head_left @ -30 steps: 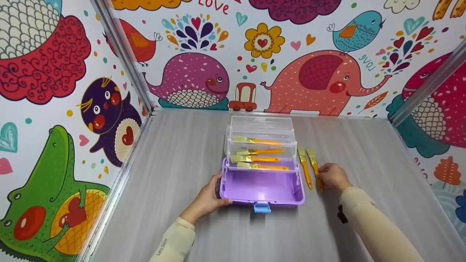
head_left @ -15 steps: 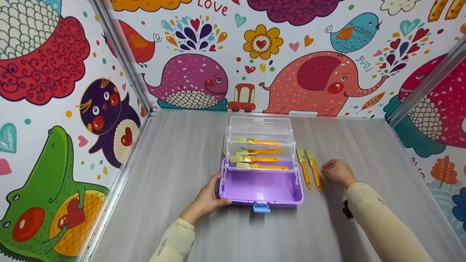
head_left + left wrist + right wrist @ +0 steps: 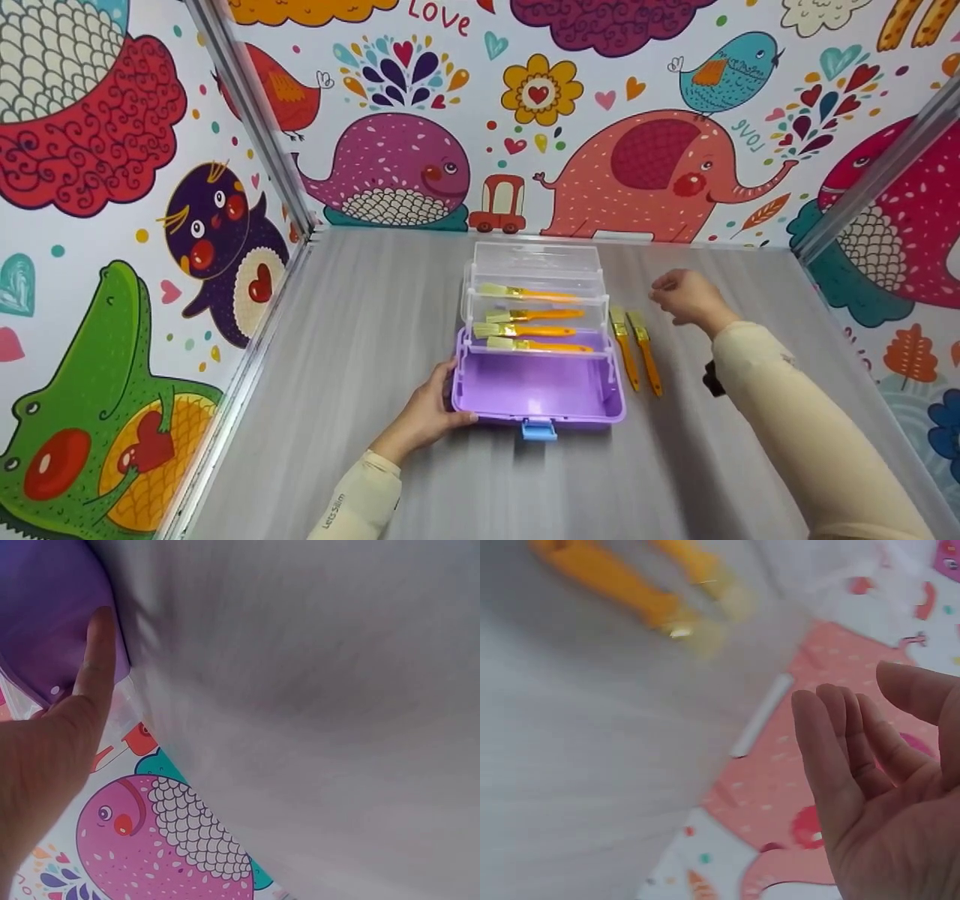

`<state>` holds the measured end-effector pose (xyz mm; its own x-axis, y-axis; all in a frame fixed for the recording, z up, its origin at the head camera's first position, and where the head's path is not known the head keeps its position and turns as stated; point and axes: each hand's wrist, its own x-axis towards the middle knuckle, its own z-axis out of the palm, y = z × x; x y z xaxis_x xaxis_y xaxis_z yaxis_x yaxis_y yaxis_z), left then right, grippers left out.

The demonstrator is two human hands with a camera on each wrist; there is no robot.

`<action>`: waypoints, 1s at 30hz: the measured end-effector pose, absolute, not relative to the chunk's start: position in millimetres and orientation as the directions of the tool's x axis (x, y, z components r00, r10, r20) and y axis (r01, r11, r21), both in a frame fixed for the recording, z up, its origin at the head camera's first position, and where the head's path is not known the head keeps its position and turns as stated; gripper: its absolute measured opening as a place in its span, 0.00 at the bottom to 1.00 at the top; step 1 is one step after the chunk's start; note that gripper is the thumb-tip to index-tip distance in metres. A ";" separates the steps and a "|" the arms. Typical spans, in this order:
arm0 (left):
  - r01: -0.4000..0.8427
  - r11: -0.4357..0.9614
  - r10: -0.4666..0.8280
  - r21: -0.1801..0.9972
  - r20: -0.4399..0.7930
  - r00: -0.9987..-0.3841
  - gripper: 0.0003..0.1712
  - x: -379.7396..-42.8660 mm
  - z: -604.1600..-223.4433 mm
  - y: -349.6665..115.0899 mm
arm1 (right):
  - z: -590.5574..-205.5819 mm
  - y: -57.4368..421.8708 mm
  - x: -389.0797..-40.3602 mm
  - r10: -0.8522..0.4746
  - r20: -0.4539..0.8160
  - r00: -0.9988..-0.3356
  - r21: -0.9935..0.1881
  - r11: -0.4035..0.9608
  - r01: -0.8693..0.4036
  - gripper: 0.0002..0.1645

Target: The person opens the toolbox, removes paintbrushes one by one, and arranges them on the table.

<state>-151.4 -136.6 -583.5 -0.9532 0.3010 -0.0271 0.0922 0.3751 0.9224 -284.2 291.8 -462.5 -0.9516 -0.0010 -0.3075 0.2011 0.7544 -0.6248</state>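
A purple storage box [image 3: 536,384] with a blue latch [image 3: 538,430] stands open on the table, its clear trays [image 3: 472,300] fanned out behind. Several paintbrushes [image 3: 553,331] with orange handles lie sideways in those trays. My left hand [image 3: 424,409] holds the box's front left corner, thumb at the front and fingers along the left wall. Two more paintbrushes, an inner one [image 3: 627,360] and an outer one [image 3: 648,363], lie side by side right of the box. Above the table, beyond their bristle ends, hovers my right hand [image 3: 688,298], empty, fingers loosely bent in the right wrist view.
The grey table [image 3: 360,300] meets printed walls [image 3: 600,75] at the back and sides. Metal rails [image 3: 262,112] run up the corners. The raised clear lid [image 3: 536,255] stands behind the trays, close to the back wall.
My right hand has left the outer paintbrush's handle, drawn off to the right, then moved up toward the back wall. The left hand and box have stayed in place.
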 end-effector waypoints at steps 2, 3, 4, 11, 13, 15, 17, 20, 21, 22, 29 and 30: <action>0.084 0.380 0.298 0.921 -0.035 -0.954 0.57 -151.0 -583.2 -137.4 | -451.5 279.2 -289.1 -0.024 -0.296 -0.955 -0.642 0.746 0.180 0.23; 0.083 0.380 0.296 0.921 -0.036 -0.954 0.57 -151.1 -582.9 -137.9 | -446.9 272.7 -291.4 -0.038 -0.285 -0.958 -0.646 0.746 0.162 0.23; 0.080 0.379 0.294 0.922 -0.039 -0.955 0.57 -151.1 -582.9 -138.2 | -443.3 265.6 -293.7 -0.049 -0.270 -0.962 -0.649 0.747 0.145 0.22; 0.086 0.333 0.304 0.939 -0.020 -0.953 0.57 -151.8 -584.2 -137.4 | -431.4 216.6 -307.9 -0.154 -0.170 -0.973 -0.599 0.800 -0.022 0.17; 0.092 0.318 0.309 0.944 -0.011 -0.951 0.57 -151.7 -585.0 -136.4 | -432.8 205.3 -310.0 -0.180 -0.148 -0.972 -0.578 0.813 -0.063 0.17; 0.092 0.307 0.314 0.947 -0.009 -0.949 0.57 -151.8 -585.8 -135.4 | -435.7 196.1 -311.6 -0.198 -0.129 -0.972 -0.558 0.824 -0.094 0.16; 0.091 0.311 0.314 0.946 -0.012 -0.949 0.57 -151.9 -586.3 -134.9 | -439.3 188.8 -313.2 -0.211 -0.109 -0.971 -0.540 0.833 -0.121 0.15; 0.099 0.333 0.310 0.938 -0.010 -0.951 0.58 -151.5 -586.2 -134.5 | -444.6 180.1 -315.6 -0.248 -0.077 -0.966 -0.517 0.838 -0.174 0.14; 0.102 0.335 0.309 0.937 -0.007 -0.951 0.58 -151.3 -585.9 -134.5 | -445.6 177.3 -316.3 -0.259 -0.074 -0.963 -0.514 0.838 -0.186 0.14; 0.104 0.338 0.307 0.935 -0.005 -0.952 0.58 -151.2 -585.8 -134.7 | -446.8 174.8 -316.8 -0.277 -0.069 -0.958 -0.510 0.835 -0.204 0.14; 0.111 0.331 0.304 0.937 0.006 -0.953 0.58 -151.4 -585.9 -136.3 | -452.0 162.3 -318.6 -0.331 -0.092 -0.939 -0.500 0.831 -0.244 0.14; 0.111 0.331 0.303 0.937 0.006 -0.953 0.58 -151.6 -585.8 -136.3 | -452.8 161.8 -318.6 -0.330 -0.095 -0.939 -0.493 0.835 -0.243 0.14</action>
<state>-151.6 -136.3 -585.8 -0.9528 0.3035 0.0058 0.1113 0.3315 0.9369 -318.6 161.8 -452.8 -0.9392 -0.3298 -0.0951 -0.2434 0.8354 -0.4928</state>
